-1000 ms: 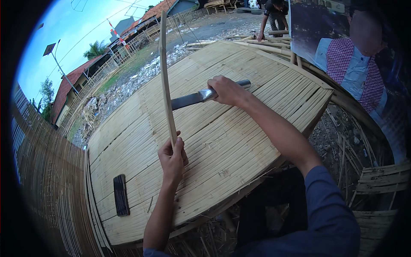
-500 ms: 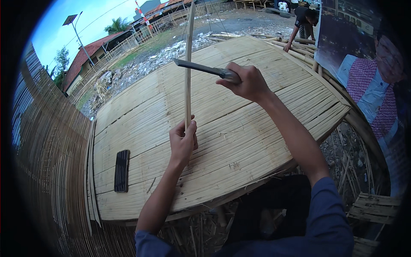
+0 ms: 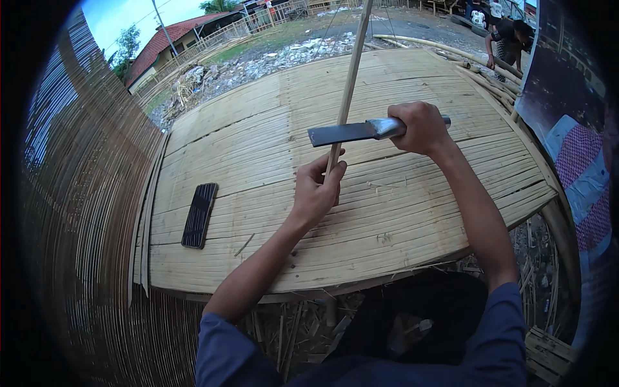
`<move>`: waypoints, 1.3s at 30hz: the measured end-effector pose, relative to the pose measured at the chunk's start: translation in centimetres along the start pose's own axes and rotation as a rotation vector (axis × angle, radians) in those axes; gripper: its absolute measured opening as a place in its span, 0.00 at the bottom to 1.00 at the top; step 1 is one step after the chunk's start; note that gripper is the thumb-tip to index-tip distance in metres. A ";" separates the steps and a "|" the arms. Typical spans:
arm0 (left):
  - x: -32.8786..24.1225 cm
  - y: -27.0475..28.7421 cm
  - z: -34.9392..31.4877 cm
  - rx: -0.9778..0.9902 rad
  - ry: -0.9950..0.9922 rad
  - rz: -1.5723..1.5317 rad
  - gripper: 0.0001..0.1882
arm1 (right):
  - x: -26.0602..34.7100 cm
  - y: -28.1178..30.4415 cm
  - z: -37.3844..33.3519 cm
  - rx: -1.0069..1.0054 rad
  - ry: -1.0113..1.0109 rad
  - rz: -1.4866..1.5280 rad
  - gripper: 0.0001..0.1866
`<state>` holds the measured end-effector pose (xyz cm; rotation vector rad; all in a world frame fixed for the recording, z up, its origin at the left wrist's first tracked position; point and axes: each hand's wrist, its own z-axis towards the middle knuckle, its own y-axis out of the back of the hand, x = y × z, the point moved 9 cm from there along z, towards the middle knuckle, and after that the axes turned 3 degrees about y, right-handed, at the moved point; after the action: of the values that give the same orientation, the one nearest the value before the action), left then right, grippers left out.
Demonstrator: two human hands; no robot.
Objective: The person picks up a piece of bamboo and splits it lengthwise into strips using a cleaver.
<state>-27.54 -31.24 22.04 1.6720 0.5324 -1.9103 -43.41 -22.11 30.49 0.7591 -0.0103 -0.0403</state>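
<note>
My left hand [image 3: 318, 188] is closed round the lower part of a long, thin bamboo strip [image 3: 353, 77], which rises from it, leaning a little to the right, and runs out of the top of the view. In my right hand [image 3: 420, 129] is the metal handle of a broad-bladed knife [image 3: 345, 133]. Its dark, flat blade points left and lies across the strip, just above my left hand. Whether the edge bites into the wood I cannot tell. Both hands are above a bamboo-slat platform [image 3: 258, 193].
A dark phone [image 3: 200, 216] lies on the platform's left part. A woven bamboo screen [image 3: 84, 193] stands at the left, a printed banner [image 3: 580, 161] at the right. Beyond the far right corner another person [image 3: 509, 45] bends over bamboo poles [image 3: 477, 68]. Small shavings lie about.
The knife has come down along the strip towards my left hand, its blade face now turned more into sight. The strip leans further right, and the view has shifted.
</note>
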 end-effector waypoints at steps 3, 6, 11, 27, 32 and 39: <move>0.5 0.0 0.1 0.022 -0.001 -0.044 0.08 | 2.4 -0.9 -0.2 0.069 0.086 0.055 0.06; 0.7 0.0 -0.5 -0.056 0.021 -0.020 0.11 | 3.6 -0.9 -0.1 0.055 0.108 0.052 0.06; -1.1 -0.5 -1.3 -0.076 -0.261 0.172 0.09 | 2.3 0.8 0.2 -0.089 -0.069 0.083 0.06; -1.5 -0.1 -0.9 -0.077 -0.210 -0.013 0.19 | 0.1 1.0 -0.1 -0.109 -0.209 0.096 0.04; -0.5 0.3 -0.8 -0.078 -0.222 0.044 0.08 | 2.1 1.3 0.2 -0.065 0.047 -0.015 0.04; -0.6 1.1 -0.3 -0.175 -0.203 0.091 0.07 | 2.5 0.8 0.0 -0.067 0.065 0.008 0.06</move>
<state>-26.59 -31.78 22.64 1.3527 0.5175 -1.8828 -40.93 -21.60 31.05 0.6930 0.0499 -0.0087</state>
